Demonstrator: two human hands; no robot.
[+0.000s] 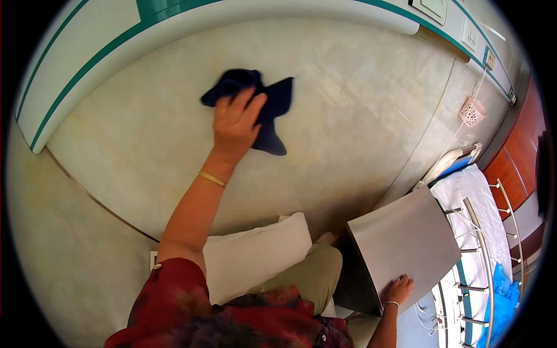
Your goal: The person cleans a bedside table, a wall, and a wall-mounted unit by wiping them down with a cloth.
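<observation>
My left hand is stretched up against the pale wall, holding a dark blue cloth flat to it. Its fingers press into the crumpled middle of the cloth, and loose corners spread out to the right and below. A yellowish bangle circles that wrist. Lower right, my right hand rests on the grey top of a bedside cabinet. Nothing shows in that hand, and its fingers lie on the surface.
A white pillow lies below my left arm, beside my knee. At right stands a bed with metal side rails and a blue bag. A pink basket hangs by the wall; a white, green-striped panel runs above.
</observation>
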